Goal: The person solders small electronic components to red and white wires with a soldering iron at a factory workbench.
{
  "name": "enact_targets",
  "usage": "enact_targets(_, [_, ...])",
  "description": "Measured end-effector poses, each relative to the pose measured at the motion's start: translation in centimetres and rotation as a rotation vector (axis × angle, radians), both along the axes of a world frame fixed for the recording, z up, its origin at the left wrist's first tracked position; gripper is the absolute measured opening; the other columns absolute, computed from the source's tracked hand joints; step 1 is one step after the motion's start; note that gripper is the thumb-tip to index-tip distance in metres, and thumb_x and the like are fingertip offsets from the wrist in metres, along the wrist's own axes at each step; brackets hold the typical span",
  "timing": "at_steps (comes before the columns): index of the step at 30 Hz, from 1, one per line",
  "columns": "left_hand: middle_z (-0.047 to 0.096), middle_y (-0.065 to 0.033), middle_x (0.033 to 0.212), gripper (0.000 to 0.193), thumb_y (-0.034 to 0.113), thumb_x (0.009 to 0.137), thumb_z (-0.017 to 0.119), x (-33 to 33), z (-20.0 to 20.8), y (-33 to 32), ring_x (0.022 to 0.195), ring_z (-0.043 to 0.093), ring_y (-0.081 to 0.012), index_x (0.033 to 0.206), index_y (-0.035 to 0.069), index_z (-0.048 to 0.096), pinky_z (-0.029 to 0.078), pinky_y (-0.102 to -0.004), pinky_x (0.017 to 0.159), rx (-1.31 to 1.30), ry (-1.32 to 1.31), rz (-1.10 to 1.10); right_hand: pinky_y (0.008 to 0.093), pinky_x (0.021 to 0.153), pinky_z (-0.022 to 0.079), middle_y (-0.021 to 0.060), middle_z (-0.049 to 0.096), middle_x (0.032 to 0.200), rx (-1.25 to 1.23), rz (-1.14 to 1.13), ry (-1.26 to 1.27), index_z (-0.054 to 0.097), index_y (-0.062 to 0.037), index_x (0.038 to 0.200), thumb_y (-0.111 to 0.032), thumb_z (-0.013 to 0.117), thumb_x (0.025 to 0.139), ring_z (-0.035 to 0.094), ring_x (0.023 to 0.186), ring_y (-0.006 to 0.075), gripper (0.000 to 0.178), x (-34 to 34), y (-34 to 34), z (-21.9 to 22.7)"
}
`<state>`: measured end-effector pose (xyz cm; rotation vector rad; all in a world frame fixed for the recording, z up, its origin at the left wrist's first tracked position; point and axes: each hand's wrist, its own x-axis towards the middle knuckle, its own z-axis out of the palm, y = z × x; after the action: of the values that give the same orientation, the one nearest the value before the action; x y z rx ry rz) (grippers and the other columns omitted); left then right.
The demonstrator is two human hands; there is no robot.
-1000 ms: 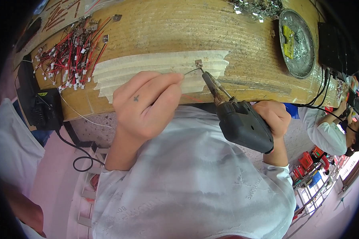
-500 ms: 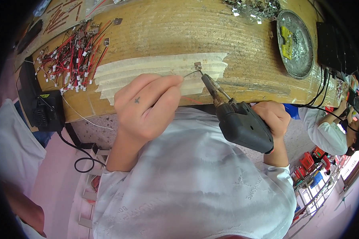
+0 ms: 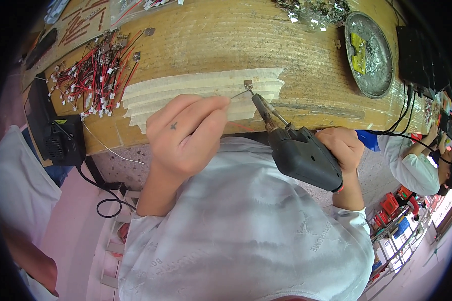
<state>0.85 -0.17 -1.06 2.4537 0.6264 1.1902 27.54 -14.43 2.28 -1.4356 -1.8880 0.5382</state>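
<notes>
My left hand (image 3: 188,131) is closed in a pinch on a thin dark wire (image 3: 239,94). The wire's far end reaches a small square metal tab (image 3: 248,84), which lies on strips of masking tape (image 3: 186,82) on the bench. My right hand (image 3: 342,147) is wrapped round the grip of a black soldering gun (image 3: 306,156). Its tip is at the lower edge of the tab, where the dark wire ends; whether they touch is too small to tell. A thin red wire (image 3: 242,126) shows below the left fingertips; its other end is hidden.
A pile of red and black wires with white connectors (image 3: 98,75) lies at the left. At the right, a metal dish (image 3: 379,60) holds a yellow sponge (image 3: 357,54), beside a black box (image 3: 412,60). Small metal parts (image 3: 316,12) lie far back. People sit on both sides.
The whole view has shifted slightly. My hands, the wire and the soldering gun's tip keep nearly the same places at the tab.
</notes>
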Motion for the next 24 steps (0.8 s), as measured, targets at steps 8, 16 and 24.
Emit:
enact_targets(8, [0.070,-0.0126,0.083,0.021,-0.003,0.057,0.067,-0.02,0.00,-0.09,0.064,0.064,-0.0242,0.078,-0.003,0.065,0.051,-0.0302,0.049,-0.010,0.002,0.006,0.0304,0.050,0.049,0.0121,0.061,0.065,-0.001,0.010,0.002,0.066,0.0037,0.081,-0.015,0.073,0.070,0.062,0.053,0.0250,0.023,0.11,-0.07,-0.10])
enact_targets(16, [0.070,-0.0121,0.084,0.022,-0.003,0.057,0.066,-0.09,-0.01,-0.08,0.065,0.064,-0.0239,0.079,-0.002,0.066,0.051,-0.0307,0.050,-0.002,0.006,0.004,0.0306,0.050,0.049,0.0126,0.062,0.066,-0.008,0.015,0.029,0.066,0.0042,0.082,-0.015,0.073,0.070,0.063,0.053,0.0255,0.023,0.10,-0.08,-0.10])
enact_targets(24, [0.072,-0.0124,0.083,0.016,-0.008,0.064,0.072,-0.01,0.83,-0.27,0.065,0.066,-0.0257,0.077,-0.002,0.064,0.053,-0.0310,0.054,-0.025,0.030,0.013,0.0305,0.050,0.050,0.0130,0.062,0.065,-0.002,0.022,0.048,0.066,0.0047,0.082,-0.015,0.073,0.071,0.063,0.052,0.0254,0.024,0.32,-0.20,-0.24])
